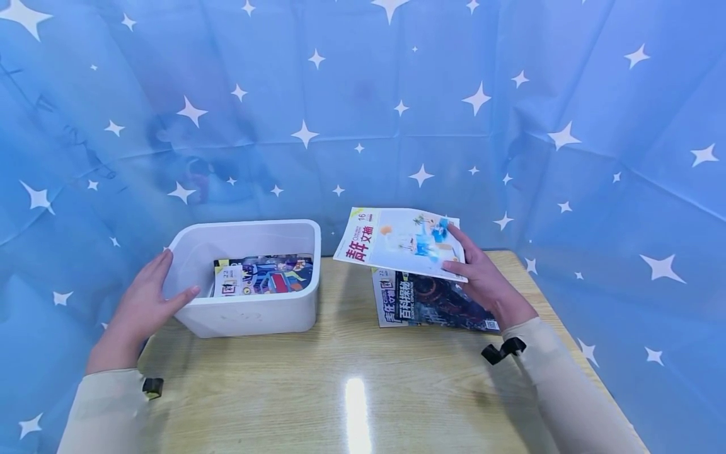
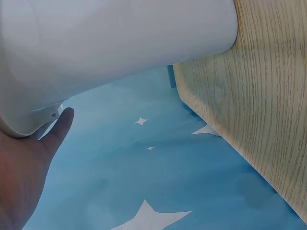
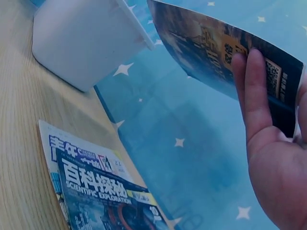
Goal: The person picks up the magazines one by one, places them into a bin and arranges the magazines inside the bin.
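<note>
My right hand [image 1: 479, 271] pinches a white-covered magazine [image 1: 405, 243] by its right edge and holds it raised. The right wrist view shows its dark back cover [image 3: 216, 52], with fingers lying along it. Below it, on the table, lie overlapping magazines: a dark one titled "Scientific Exploration" [image 3: 103, 191] atop a lighter one [image 3: 72, 143]. To the left stands a white plastic bin [image 1: 255, 315] with magazines [image 1: 272, 274] inside. My left hand [image 1: 142, 302] rests at the bin's left rim, fingers fairly straight and thumb spread toward the front rim.
The wooden table [image 1: 272, 391] has its right edge close beside my right forearm. A blue star-patterned curtain [image 1: 363, 82] hangs behind the table and along both sides. Black straps [image 1: 505, 350] circle the wrists.
</note>
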### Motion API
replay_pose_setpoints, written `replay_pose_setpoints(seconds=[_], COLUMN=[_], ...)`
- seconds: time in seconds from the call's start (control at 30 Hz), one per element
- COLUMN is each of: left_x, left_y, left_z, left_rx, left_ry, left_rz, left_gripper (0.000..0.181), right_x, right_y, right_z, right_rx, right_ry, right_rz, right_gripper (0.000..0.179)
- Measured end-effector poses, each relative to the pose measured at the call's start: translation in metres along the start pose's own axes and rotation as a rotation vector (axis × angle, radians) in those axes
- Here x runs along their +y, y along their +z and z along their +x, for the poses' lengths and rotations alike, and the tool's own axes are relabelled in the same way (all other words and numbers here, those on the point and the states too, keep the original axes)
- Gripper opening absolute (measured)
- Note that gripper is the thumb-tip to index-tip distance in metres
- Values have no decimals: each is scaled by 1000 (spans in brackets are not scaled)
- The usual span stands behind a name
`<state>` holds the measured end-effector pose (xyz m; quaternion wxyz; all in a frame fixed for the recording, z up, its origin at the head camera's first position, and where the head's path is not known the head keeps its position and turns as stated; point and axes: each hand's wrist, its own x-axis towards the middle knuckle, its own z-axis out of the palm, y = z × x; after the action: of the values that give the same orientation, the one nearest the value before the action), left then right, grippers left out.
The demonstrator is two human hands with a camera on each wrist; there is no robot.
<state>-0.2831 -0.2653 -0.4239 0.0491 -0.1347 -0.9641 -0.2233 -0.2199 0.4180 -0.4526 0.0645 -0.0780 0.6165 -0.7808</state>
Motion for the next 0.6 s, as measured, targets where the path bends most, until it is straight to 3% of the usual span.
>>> replay_pose_setpoints(seconds=[0.33,0.6], left_x=[1,1], left_y=[-1,0], left_z=[-1,-1], left_rx=[10,13], left_ry=[21,21], left_rz=[-5,-5], left_gripper=[109,109], right_x=[-2,-5], right_y=[10,22], right_z=[11,21], right_rx=[-53,-56], right_ry=[-26,-15], right_rz=[45,-12], right_gripper=[92,91])
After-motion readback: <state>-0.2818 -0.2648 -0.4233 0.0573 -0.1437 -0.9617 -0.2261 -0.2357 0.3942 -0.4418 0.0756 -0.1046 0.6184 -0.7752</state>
